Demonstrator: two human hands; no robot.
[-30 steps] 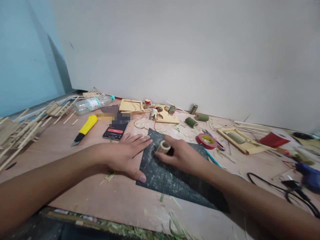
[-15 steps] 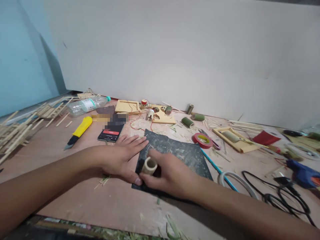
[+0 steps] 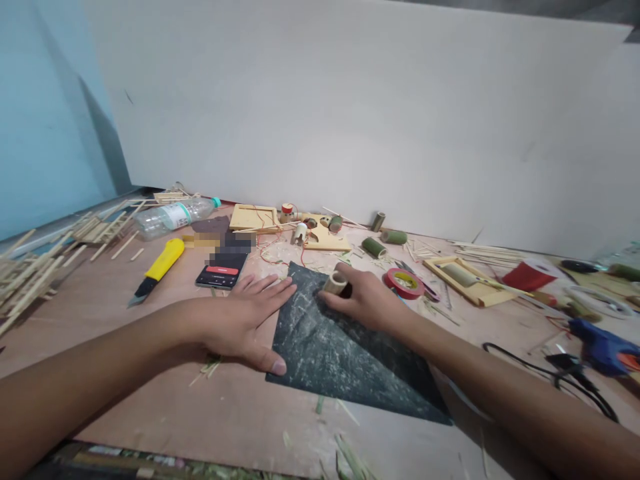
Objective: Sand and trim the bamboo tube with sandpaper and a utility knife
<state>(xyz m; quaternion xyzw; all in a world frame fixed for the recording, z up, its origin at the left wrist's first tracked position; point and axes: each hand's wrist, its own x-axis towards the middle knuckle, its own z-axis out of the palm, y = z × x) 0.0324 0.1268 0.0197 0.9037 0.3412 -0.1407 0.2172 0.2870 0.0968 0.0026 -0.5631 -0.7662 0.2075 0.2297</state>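
A dark, dusty sheet that looks like sandpaper (image 3: 345,363) lies flat on the tabletop. My right hand (image 3: 363,297) grips a short piece of bamboo tube (image 3: 336,283), its hollow end facing up, near the sheet's far edge. The tube's lower end meets the sheet's surface. Spread flat, my left hand (image 3: 250,320) rests at the sheet's left side, with fingertips and thumb on its edge. Just beyond the left hand lies a phone (image 3: 219,275) with its screen lit.
Left are a yellow utility knife (image 3: 165,260), a plastic bottle (image 3: 175,215) and thin wooden sticks (image 3: 33,283). Cut bamboo pieces (image 3: 374,247) and wooden frames (image 3: 255,217) sit toward the wall. Right are red tape (image 3: 404,283) and a blue glue gun (image 3: 603,348) with a black cable.
My right hand has slid the bamboo tube away from me and to the right, from the sheet's near left corner toward its far edge. The left hand stays in place.
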